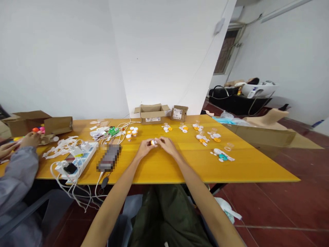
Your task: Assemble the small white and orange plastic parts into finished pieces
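Observation:
Above the middle of the table, my left hand (145, 148) is closed around a small white and orange plastic piece (153, 142). From the other side, the fingertips of my right hand (166, 145) pinch at the same piece; they hide part of it. Beyond my left hand stands a cluster of white and orange capped pieces (132, 131). Small groups of loose parts lie to the right, white with orange rings (217, 140), and one group has a teal ring (223, 157). Clear round covers (227, 148) lie near them.
Two cardboard boxes (153, 118) stand against the wall. Left are a blurred-out phone-like device (109, 157), a power strip (86, 156) with tangled cables, and a green circuit board (113, 131). A co-worker's hands (31, 139) are at far left by an open box (58, 125).

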`<state>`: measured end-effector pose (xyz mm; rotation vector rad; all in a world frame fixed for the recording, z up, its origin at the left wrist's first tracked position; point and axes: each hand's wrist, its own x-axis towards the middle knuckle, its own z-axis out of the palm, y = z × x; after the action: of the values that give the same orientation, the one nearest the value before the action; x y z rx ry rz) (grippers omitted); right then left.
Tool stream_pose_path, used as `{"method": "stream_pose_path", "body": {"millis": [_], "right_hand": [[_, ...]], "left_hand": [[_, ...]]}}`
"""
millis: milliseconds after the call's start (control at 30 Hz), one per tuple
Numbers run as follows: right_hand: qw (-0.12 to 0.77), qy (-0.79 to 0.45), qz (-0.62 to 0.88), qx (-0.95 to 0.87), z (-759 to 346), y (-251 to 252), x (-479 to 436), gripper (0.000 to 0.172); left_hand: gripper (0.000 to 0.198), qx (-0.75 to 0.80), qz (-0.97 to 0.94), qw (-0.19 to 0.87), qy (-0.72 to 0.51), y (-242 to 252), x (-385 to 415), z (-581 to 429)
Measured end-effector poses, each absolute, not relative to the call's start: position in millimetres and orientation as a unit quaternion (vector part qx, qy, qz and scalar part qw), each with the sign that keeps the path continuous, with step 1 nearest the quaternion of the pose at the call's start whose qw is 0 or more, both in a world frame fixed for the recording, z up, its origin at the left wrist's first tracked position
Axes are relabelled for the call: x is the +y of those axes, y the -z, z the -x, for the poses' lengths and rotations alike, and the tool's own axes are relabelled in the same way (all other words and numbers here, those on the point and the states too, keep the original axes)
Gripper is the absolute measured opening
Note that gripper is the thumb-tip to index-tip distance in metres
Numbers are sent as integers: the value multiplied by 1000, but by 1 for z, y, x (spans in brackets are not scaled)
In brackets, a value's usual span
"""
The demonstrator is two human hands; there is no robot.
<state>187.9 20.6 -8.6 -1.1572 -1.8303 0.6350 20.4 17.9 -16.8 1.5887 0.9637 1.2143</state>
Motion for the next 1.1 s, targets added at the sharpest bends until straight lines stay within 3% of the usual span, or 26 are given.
{"method": "stream_pose_path", "body": {"millis": [133, 300, 500, 667, 867, 1100], "right_hand": [[413, -235, 484, -735, -190, 9, 21, 49], [439, -269, 465, -721, -187, 6, 18, 40], [404, -237, 500, -729, -187, 1, 15, 49], [414, -258, 487, -724, -185, 0, 13, 41], [347, -214, 550, -730, -185, -2, 12, 49], [365, -227, 517, -741, -183, -4, 10, 45]], "left_hand": [[36, 391, -638, 451, -486, 17, 18, -20], [33, 395, -637, 448, -487, 16, 18, -20], [33, 396, -644, 446, -479, 15, 17, -21], [30, 395, -641, 445, -485, 14, 16, -22], [36, 392, -643, 453, -479, 15, 16, -21], [33, 397, -641, 445, -484, 17, 18, -21]]}}
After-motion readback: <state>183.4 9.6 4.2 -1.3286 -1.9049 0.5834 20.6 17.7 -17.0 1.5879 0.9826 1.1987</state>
